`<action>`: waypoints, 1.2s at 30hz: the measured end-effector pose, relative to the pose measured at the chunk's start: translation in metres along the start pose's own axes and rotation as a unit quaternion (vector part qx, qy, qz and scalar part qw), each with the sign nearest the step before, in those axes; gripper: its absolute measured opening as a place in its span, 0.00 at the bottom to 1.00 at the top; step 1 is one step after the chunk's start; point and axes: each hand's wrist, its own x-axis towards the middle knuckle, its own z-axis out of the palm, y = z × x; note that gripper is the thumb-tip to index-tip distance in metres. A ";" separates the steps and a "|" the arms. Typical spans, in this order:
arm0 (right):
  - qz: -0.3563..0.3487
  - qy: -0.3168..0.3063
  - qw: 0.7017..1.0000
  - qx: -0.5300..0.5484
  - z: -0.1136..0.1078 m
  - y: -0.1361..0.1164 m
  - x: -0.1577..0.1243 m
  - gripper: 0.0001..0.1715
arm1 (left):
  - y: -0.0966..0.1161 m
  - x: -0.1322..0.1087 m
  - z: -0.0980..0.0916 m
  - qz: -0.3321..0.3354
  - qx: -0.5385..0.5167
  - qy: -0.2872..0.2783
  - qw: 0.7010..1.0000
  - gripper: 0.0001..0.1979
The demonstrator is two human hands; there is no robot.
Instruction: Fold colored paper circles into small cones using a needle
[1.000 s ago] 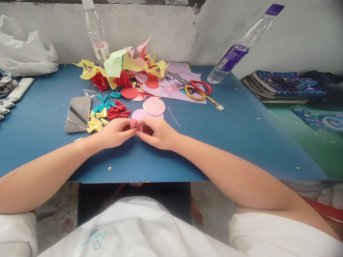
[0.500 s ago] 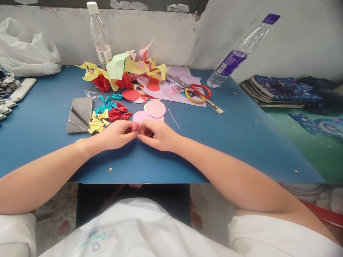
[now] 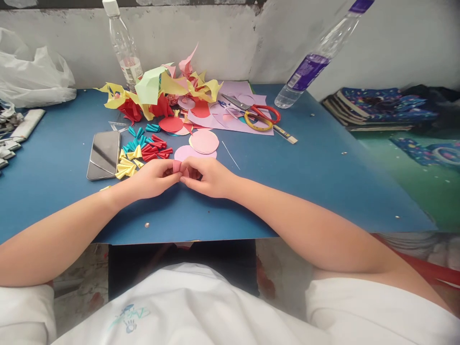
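Between my two hands is a small piece of pink paper [image 3: 177, 166], curled over and partly hidden by the fingers. My left hand [image 3: 156, 178] pinches it from the left, my right hand [image 3: 208, 177] from the right, with the fingertips meeting. Just beyond them lie a lilac paper circle [image 3: 183, 154] and a stack of pale pink paper circles [image 3: 204, 142]. To the left of these are small rolled paper cones: red cones [image 3: 156, 148], teal cones [image 3: 138, 141] and yellow cones [image 3: 125, 168].
A phone [image 3: 104, 155] lies left of the cones. Behind are paper scraps [image 3: 151, 88], scissors [image 3: 258, 117], a box cutter [image 3: 285, 134] and a thin white stick [image 3: 230, 155]. Two bottles, one clear [image 3: 124, 48] and one purple-labelled [image 3: 309, 72], stand near the wall, with a plastic bag [image 3: 36, 72] at left.
The view has shifted slightly, so everything on the table appears a little further left and higher. Both hands keep their pinch on the pink paper, with hardly any change in the fingers.
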 end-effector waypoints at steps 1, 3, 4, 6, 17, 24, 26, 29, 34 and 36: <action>-0.002 0.002 1.000 -0.002 0.000 0.000 0.000 0.08 | 0.000 0.000 0.000 -0.001 0.001 0.000 1.000 0.18; -0.005 0.004 1.000 -0.006 0.000 0.001 0.000 0.07 | -0.001 0.001 -0.001 -0.002 0.002 0.001 1.000 0.18; -0.005 0.004 1.000 -0.008 0.000 0.001 0.000 0.07 | -0.001 0.001 -0.001 -0.003 0.002 0.002 1.000 0.18; -0.003 0.007 1.000 -0.011 0.001 0.002 -0.001 0.07 | 0.000 0.001 -0.001 -0.002 -0.003 0.005 1.000 0.19; -0.010 0.045 0.999 -0.011 0.001 0.000 -0.003 0.12 | 0.003 0.001 0.008 -0.017 -0.089 0.056 0.994 0.24; 0.017 0.076 0.997 -0.022 0.000 -0.011 -0.005 0.09 | -0.004 0.003 0.008 0.005 -0.078 0.023 0.997 0.20; 0.025 0.084 0.996 -0.016 0.000 -0.011 -0.005 0.10 | -0.003 0.002 0.008 0.017 -0.064 0.017 0.998 0.18; 0.037 0.102 0.994 0.016 0.001 -0.010 -0.005 0.12 | -0.001 0.001 0.009 0.005 -0.080 0.037 0.996 0.17; 0.051 0.126 0.988 0.071 0.004 -0.005 -0.004 0.19 | -0.001 0.001 0.010 -0.033 -0.157 0.088 0.983 0.21; 0.054 0.124 0.987 0.083 0.005 -0.004 -0.003 0.22 | -0.003 0.002 0.010 -0.036 -0.180 0.108 0.977 0.24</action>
